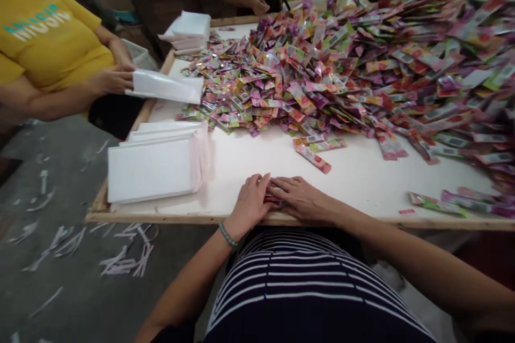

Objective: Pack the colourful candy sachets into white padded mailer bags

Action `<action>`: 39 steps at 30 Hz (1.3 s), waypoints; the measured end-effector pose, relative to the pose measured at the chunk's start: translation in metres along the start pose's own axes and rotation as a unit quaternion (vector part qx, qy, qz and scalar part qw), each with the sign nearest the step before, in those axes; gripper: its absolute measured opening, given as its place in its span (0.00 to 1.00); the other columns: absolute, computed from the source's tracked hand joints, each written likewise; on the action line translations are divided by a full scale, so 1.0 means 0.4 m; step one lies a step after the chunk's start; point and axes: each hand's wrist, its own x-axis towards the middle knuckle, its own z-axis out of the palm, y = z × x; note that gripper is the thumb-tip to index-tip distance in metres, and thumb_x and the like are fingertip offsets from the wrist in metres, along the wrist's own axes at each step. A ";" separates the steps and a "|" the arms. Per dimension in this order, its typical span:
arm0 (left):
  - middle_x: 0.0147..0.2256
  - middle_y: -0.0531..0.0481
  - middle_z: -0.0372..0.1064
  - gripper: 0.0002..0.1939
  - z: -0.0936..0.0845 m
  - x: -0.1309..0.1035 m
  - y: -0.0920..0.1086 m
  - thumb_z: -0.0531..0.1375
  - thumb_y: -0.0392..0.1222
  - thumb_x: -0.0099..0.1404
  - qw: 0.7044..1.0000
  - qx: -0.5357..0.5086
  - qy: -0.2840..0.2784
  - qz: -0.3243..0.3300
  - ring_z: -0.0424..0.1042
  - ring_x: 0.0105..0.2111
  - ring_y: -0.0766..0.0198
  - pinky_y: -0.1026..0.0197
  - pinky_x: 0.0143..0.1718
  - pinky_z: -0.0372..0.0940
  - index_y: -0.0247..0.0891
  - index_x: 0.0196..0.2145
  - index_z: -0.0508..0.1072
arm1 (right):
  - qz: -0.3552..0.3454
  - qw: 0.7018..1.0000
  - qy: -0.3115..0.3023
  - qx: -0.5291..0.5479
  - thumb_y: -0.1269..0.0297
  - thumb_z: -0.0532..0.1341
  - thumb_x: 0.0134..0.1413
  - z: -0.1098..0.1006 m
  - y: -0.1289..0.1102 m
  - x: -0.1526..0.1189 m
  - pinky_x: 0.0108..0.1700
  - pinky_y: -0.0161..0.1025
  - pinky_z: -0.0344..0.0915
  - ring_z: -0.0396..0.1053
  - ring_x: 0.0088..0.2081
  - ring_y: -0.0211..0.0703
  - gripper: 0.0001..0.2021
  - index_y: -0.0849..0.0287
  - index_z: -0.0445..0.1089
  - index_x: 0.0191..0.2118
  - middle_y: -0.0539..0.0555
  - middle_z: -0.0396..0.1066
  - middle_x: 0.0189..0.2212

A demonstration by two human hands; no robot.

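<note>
At the table's near edge, my left hand point(251, 201) and my right hand point(306, 199) meet, fingertips touching. Both are closed around a few small stick packets point(274, 200); only a reddish strip shows between the fingers, and the rest is covered. Just beyond my hands lie loose pink and green stick packets point(314, 158) on the white tabletop point(249, 158). A large heap of similar shiny packets point(322, 75) spreads behind them and to the right.
White envelopes point(151, 169) are stacked at the left corner, more envelopes point(189, 29) farther back. A person in a yellow shirt point(52, 37) holds a white envelope point(167, 86). Other people's hands point(257, 4) show across the table. A wooden rim point(161, 218) edges the table; paper strips point(124, 262) litter the floor.
</note>
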 end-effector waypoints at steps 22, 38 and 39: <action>0.36 0.40 0.70 0.14 -0.179 -0.092 -0.111 0.48 0.32 0.65 0.898 0.306 0.178 -0.260 0.71 0.38 0.54 0.57 0.35 0.62 0.34 0.40 0.72 | 0.132 0.952 0.225 0.158 0.73 0.55 0.49 0.093 0.063 -0.022 0.47 0.48 0.72 0.72 0.46 0.50 0.32 0.53 0.60 0.63 0.55 0.73 0.48; 0.27 0.52 0.72 0.07 -0.016 0.062 0.040 0.52 0.42 0.68 0.947 -0.051 0.311 -0.067 0.72 0.26 0.65 0.64 0.29 0.63 0.39 0.35 0.67 | 0.082 0.973 0.203 -0.071 0.76 0.51 0.60 0.015 0.038 0.004 0.49 0.48 0.66 0.67 0.46 0.49 0.27 0.52 0.58 0.64 0.60 0.65 0.56; 0.27 0.51 0.72 0.07 -0.014 0.060 0.045 0.52 0.42 0.68 0.949 -0.054 0.306 -0.051 0.72 0.27 0.65 0.64 0.30 0.63 0.39 0.35 0.67 | 0.073 0.973 0.200 -0.087 0.75 0.50 0.62 0.005 0.033 0.006 0.49 0.49 0.66 0.67 0.45 0.49 0.26 0.52 0.58 0.64 0.60 0.65 0.57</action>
